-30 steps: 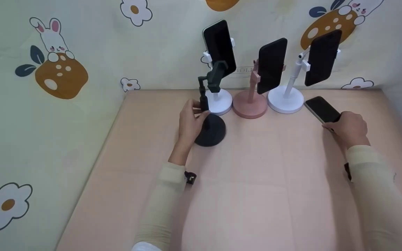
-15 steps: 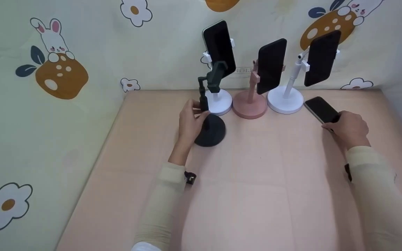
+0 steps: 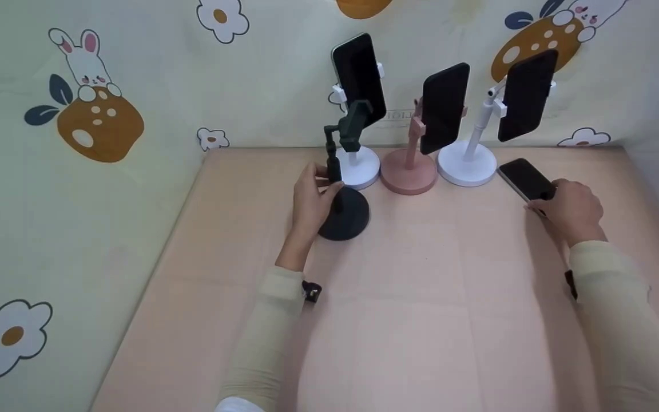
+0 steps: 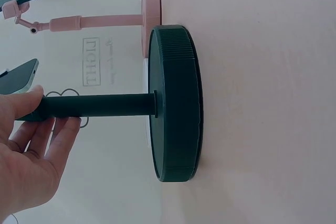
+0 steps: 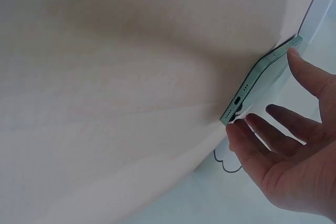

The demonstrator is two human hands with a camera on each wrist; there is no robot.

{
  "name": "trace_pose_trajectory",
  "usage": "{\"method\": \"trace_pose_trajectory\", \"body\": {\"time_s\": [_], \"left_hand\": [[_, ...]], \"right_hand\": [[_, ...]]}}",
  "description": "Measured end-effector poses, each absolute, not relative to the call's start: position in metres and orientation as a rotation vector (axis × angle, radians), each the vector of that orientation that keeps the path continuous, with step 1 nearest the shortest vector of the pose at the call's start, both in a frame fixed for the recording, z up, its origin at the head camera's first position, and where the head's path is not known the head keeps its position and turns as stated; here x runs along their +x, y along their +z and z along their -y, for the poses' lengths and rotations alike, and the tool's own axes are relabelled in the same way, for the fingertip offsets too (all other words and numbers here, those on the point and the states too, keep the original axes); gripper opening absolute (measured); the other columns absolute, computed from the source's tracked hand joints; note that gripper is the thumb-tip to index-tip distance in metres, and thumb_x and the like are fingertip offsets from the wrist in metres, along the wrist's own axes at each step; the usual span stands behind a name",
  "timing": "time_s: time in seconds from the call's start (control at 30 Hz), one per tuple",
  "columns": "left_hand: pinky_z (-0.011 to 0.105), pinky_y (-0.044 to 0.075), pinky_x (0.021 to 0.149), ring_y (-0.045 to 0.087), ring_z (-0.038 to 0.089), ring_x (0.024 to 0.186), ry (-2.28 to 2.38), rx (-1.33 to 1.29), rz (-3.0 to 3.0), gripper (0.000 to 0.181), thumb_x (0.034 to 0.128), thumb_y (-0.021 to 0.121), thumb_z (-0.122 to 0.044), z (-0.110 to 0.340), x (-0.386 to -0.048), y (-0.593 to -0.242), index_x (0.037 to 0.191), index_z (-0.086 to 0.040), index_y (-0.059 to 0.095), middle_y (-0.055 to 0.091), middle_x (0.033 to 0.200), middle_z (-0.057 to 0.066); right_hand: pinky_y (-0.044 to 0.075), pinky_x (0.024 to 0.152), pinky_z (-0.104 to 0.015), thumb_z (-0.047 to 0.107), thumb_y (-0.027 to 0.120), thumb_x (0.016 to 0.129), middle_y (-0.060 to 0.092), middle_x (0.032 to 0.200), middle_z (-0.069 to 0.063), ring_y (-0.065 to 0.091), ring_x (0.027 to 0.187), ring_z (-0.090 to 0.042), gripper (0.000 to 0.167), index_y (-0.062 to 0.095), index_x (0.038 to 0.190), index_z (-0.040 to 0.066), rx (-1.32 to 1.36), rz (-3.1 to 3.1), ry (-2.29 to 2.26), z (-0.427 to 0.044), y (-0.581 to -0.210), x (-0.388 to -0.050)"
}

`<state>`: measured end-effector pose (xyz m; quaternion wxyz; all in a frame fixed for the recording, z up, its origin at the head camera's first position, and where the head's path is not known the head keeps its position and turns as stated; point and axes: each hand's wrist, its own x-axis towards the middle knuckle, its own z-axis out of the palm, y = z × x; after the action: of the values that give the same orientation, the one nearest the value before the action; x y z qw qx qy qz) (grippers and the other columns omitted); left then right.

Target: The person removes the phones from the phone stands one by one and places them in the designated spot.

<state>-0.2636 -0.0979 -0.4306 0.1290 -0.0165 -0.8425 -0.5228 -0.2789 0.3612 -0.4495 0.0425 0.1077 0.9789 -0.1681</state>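
In the head view my left hand (image 3: 309, 200) grips the post of a dark phone stand (image 3: 349, 220), its round base on the table. The left wrist view shows thumb and fingers around the upper post, well above the dark green base (image 4: 181, 103). The stand's holder (image 3: 353, 129) has no phone in it. At the right, my right hand (image 3: 572, 209) holds the near end of a smartphone (image 3: 527, 177) lying screen up. In the right wrist view, thumb and index finger pinch opposite edges of this phone (image 5: 255, 74); the other fingers are bent beside it.
Behind stand a white phone stand (image 3: 364, 171), a pink one (image 3: 409, 177) and another white one (image 3: 469, 166), each carrying a phone. A cloth with printed rabbits and flowers (image 3: 249, 86) hangs behind the pink-covered table (image 3: 398, 320).
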Motion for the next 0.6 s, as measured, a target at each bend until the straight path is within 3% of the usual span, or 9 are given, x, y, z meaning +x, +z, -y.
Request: {"method": "trace_pose_trajectory", "body": {"time_s": [0.6], "left_hand": [[0.031,0.059,0.093,0.066,0.022,0.108,-1.529,-0.032,2.454,0.024,0.0941,0.068,-0.011,0.099,-0.264,-0.431,0.114,-0.006,0.056,0.063,0.116,0.01]], "right_hand": [[0.046,0.092,-0.064,0.027,0.065,0.095,0.053,0.128,-0.039,0.052,0.11,-0.052,0.058,0.047,0.137,-0.01,0.255,-3.01,-0.595,-0.344,-0.446,-0.276]]}}
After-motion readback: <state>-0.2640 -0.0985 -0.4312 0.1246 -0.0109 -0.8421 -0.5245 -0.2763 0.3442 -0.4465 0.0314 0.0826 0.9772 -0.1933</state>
